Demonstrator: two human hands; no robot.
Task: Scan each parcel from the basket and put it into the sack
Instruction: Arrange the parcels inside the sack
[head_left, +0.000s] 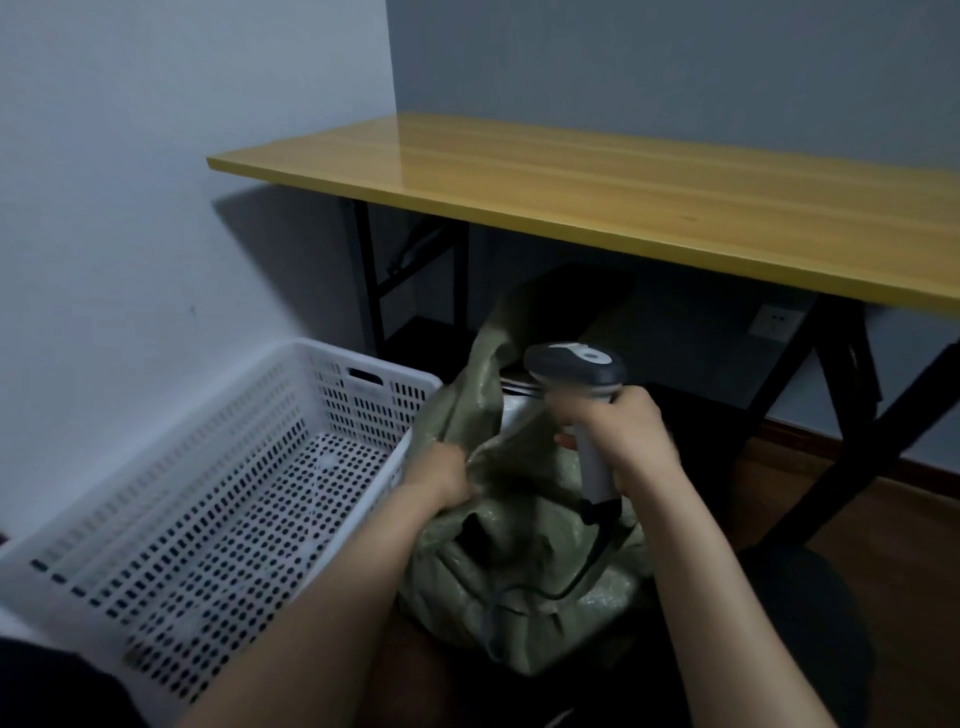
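Our left hand (441, 475) grips the green sack (519, 566) by its edge; our right hand (623, 441) holds the barcode scanner (576, 364). A white parcel (517, 413) sits inside the sack, and the basket (218, 499) shows none. We should hold the mouth wide and the cord (592, 566) out.

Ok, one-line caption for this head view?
Left hand grips the green woven sack beside the white basket; right hand holds a corded barcode scanner over it.
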